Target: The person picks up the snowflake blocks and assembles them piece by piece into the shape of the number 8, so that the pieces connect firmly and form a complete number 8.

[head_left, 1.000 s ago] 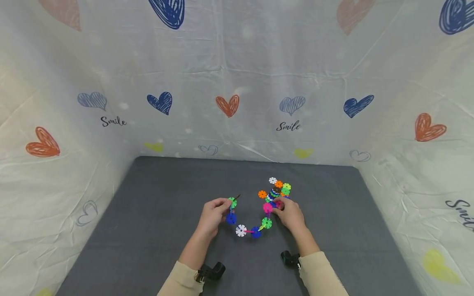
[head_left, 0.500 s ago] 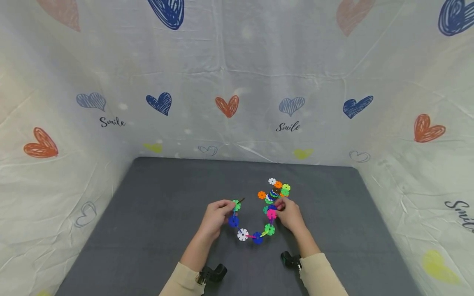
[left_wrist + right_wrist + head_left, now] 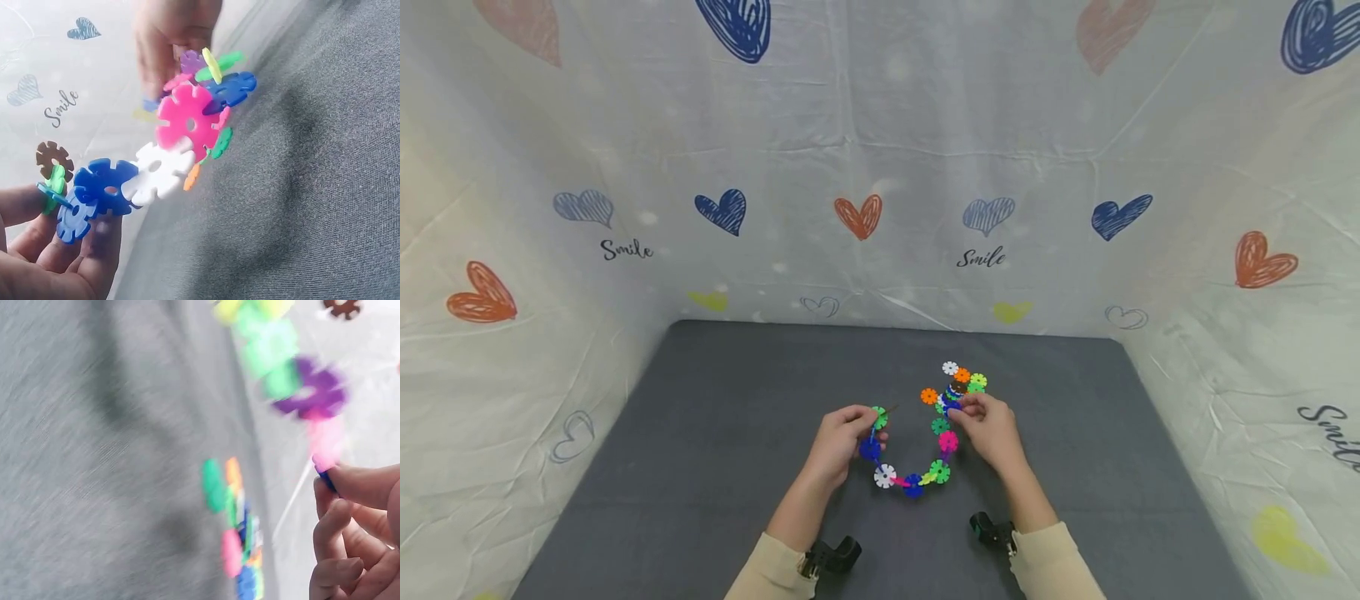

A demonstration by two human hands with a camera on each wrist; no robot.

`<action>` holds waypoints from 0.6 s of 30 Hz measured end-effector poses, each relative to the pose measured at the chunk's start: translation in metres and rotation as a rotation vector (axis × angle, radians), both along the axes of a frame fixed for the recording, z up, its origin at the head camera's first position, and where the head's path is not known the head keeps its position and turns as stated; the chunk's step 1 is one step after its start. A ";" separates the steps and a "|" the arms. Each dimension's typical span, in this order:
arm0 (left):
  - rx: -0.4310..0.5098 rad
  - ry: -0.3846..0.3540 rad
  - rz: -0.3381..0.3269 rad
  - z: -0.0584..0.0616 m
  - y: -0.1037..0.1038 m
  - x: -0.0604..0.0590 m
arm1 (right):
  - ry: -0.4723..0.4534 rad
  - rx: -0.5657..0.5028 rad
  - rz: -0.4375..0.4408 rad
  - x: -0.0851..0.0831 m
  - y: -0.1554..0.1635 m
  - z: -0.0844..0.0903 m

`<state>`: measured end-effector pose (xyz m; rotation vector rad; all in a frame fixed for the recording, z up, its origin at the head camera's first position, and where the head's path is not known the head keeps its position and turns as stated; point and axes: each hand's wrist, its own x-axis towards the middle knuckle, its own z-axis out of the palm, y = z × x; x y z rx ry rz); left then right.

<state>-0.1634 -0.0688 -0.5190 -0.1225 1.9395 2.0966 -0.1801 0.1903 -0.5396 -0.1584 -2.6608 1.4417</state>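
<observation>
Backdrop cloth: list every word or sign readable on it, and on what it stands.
"Smile", script on the backdrop cloth, left, under a blue heart.
"Smile", centre, same cloth.
"Smile", cloth in left wrist view.
Right-edge script: cut off, unreadable.
Toy pieces: no text.

Makeshift recording booth, not a lived-in room, creased white cloth (image 3: 880, 150) printed with hearts and "Smile" hung as back and side walls, dark grey mat (image 3: 737, 467) as the work surface, colourful plastic snowflake toy discs (image 3: 958, 385)
</observation>
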 end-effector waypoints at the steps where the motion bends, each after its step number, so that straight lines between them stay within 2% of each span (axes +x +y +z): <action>1: 0.002 0.002 0.001 0.000 0.000 0.000 | 0.016 -0.022 0.009 0.001 -0.002 0.004; 8: 0.007 0.037 -0.016 -0.002 0.002 0.001 | 0.065 -0.271 0.113 0.016 -0.022 0.029; 12: -0.002 0.063 -0.033 -0.003 0.003 0.002 | 0.076 -0.292 0.154 0.023 -0.035 0.032; 18: -0.011 0.072 -0.055 -0.001 0.004 0.002 | 0.096 -0.295 0.168 0.027 -0.045 0.033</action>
